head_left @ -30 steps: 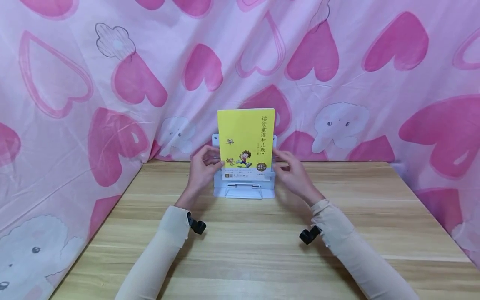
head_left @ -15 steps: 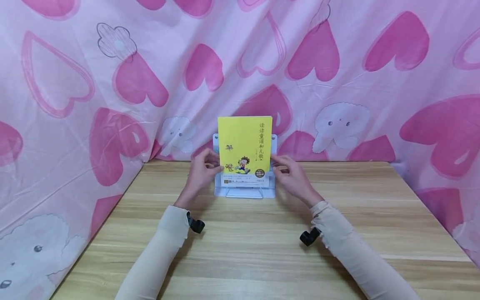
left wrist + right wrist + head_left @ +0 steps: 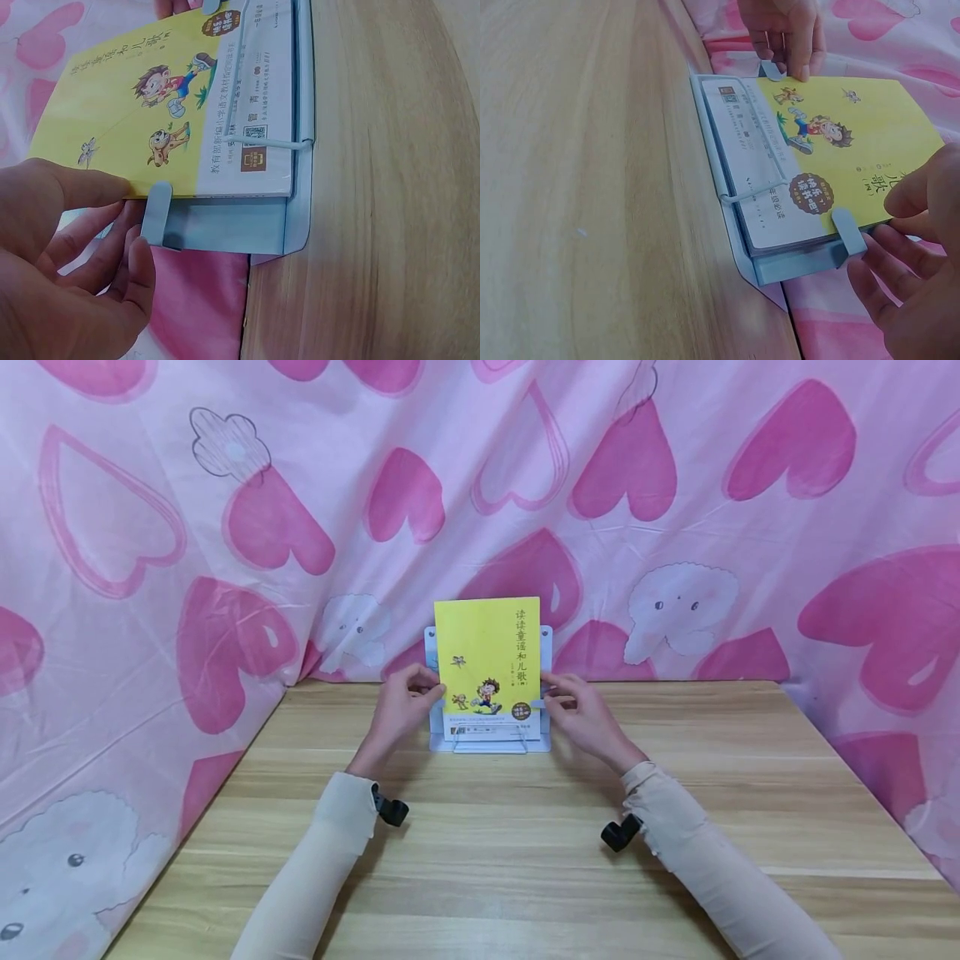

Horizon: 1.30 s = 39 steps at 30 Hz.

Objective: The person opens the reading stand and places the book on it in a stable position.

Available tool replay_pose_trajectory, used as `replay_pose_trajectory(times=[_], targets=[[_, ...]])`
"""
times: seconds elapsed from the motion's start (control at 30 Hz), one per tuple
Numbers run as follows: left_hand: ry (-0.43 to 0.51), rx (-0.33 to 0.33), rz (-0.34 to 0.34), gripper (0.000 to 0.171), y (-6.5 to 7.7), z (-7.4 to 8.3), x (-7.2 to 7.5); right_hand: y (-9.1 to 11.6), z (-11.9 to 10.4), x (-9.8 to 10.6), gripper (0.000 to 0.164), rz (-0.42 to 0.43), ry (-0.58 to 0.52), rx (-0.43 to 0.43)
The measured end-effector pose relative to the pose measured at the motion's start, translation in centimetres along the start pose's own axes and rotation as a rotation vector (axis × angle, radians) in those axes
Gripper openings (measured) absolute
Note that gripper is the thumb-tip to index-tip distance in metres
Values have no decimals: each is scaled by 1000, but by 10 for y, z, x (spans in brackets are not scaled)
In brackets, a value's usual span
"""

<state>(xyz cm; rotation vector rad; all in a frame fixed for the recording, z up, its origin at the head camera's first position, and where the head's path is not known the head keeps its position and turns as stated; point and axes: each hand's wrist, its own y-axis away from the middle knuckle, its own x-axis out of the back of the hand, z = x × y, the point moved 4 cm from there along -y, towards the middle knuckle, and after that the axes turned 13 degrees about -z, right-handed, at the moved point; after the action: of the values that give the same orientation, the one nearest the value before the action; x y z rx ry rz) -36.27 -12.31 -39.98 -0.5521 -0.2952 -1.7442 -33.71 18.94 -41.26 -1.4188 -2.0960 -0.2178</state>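
Observation:
A yellow book (image 3: 483, 652) with a white lower band and a cartoon child on its cover stands upright in a pale blue book stand (image 3: 232, 225). Its lower edge sits behind the stand's wire holder (image 3: 757, 193), and side clips (image 3: 157, 210) overlap both edges of the cover. My left hand (image 3: 408, 697) grips the book's left edge, thumb on the cover, fingers behind. At the opposite edge, my right hand (image 3: 585, 714) pinches the book beside the other clip (image 3: 847, 232). The book hides most of the stand's back panel.
The stand rests on a wood-grain table (image 3: 495, 843) near its back edge. Behind it hangs a pink curtain (image 3: 405, 493) printed with hearts. A small black device (image 3: 392, 810) is strapped at the left wrist and another black device (image 3: 621, 835) at the right.
The book has moved down into the stand, its bottom now behind the wire holder and the side clips showing over its edges. Both hands stay at its sides, shifted only slightly.

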Motion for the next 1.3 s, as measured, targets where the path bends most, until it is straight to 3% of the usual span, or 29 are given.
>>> replay_pose_trajectory(times=[0.33, 0.7, 0.97, 1.3], targets=[[-45, 9, 23, 17, 1, 2, 1, 0, -1, -2, 48, -4, -3, -1], [-74, 23, 56, 24, 2, -1, 9, -2, 2, -2, 51, -6, -85, 23], [-74, 5, 76, 28, -1, -6, 11, -2, 3, 1, 53, 72, -62, 46], [-76, -10, 97, 34, -3, -6, 12, -3, 5, 0, 57, 112, -72, 11]])
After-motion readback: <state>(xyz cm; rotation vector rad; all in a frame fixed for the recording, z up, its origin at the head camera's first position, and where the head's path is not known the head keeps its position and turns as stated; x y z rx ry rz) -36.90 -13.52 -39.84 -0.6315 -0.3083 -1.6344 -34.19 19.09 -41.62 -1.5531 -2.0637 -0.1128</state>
